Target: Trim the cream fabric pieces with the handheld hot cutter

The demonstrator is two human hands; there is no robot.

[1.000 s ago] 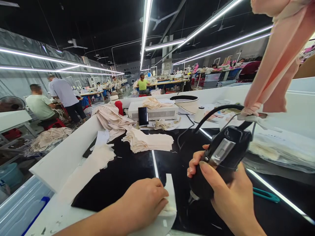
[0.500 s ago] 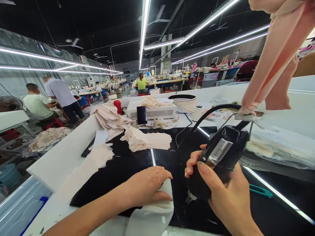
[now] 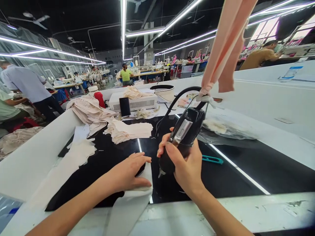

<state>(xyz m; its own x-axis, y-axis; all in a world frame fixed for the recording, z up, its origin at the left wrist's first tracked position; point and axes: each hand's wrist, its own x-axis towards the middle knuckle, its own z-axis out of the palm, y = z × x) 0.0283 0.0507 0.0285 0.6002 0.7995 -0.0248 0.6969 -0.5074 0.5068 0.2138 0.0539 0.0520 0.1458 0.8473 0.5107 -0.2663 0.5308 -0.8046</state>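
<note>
My right hand (image 3: 185,165) is wrapped round a black hand-held power tool (image 3: 182,137), its tip pointing down at the black glossy table (image 3: 236,178). A black cord runs from the tool's top to a hanging pink fabric strip (image 3: 225,46). My left hand (image 3: 128,172) lies flat, fingers stretched, on a pale fabric piece (image 3: 133,205) that hangs over the table's front edge. The tool's tip is just right of that piece.
A stack of cream fabric pieces (image 3: 128,131) and more cut pieces (image 3: 81,152) lie on the left. Teal scissors (image 3: 213,160) rest right of the tool. A white box (image 3: 134,103), a phone (image 3: 124,106) and a plastic bag (image 3: 226,129) sit behind. People work at tables beyond.
The view has swung to the right. My left hand opened from a loose curl to flat on the pale fabric. My right hand still holds the tool upright.
</note>
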